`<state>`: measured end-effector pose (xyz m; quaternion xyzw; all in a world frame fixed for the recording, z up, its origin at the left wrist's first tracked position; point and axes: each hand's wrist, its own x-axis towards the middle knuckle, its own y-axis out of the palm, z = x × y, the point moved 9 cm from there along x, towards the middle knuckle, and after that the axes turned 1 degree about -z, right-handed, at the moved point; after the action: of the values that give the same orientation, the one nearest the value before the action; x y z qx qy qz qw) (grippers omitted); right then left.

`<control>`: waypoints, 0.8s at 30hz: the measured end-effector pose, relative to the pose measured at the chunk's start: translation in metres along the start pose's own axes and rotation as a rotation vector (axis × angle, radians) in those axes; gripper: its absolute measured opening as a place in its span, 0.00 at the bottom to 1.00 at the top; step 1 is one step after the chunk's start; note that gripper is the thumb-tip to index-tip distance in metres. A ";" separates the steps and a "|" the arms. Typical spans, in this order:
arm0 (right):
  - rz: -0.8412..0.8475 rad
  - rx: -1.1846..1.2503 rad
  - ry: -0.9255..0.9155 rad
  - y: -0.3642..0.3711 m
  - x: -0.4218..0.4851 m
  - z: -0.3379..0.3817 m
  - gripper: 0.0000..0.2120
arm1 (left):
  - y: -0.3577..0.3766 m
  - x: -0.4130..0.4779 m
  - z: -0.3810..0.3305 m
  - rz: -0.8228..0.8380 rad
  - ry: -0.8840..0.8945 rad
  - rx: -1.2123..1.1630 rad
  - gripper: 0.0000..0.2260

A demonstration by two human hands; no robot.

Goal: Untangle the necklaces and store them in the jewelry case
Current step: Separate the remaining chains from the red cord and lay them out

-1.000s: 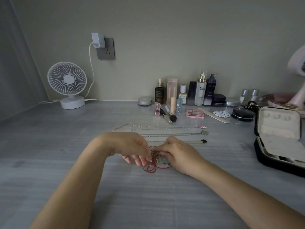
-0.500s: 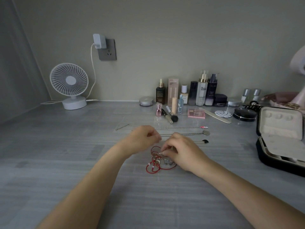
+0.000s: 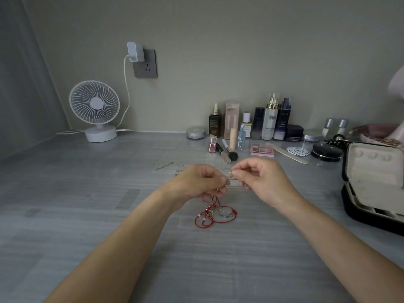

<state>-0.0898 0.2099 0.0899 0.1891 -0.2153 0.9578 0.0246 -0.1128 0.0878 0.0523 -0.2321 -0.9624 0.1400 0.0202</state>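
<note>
**Hands pinch a gold chain; the red knot is not yet undone**

Our left hand [image 3: 196, 182] has its fingers curled and pinches a thin gold chain [image 3: 231, 176] just above the table. Our right hand [image 3: 262, 182] pinches the same chain's end between thumb and forefinger, and the two hands nearly touch. From the left hand a strand drops into the tangle of red cord and silver links [image 3: 213, 215]. That tangle lies on the grey wood-grain table [image 3: 87, 193] just below the hands, its loops crossed over one another.

We judge the untangling to be about midway. Behind the hands, the ends of thin silver chains [image 3: 164, 166] lie stretched out straight and apart, seemingly freed, while the red bundle is plainly unsorted.

At the right edge the black jewelry case with cream lining [image 3: 360, 217] stands open, well apart from the hands. We see no necklace in it, though its lower tray is partly out of view. Storing therefore looks wholly ahead of us: free this strand, lay it out, then carry every piece across.
</note>
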 end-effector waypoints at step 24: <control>-0.065 0.081 -0.085 -0.026 -0.003 0.022 0.10 | 0.000 -0.009 0.004 0.094 -0.077 0.344 0.05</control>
<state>-0.0756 0.2246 0.1177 0.2372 -0.1708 0.9555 0.0392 -0.1050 0.0829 0.0489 -0.2642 -0.9124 0.3122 0.0165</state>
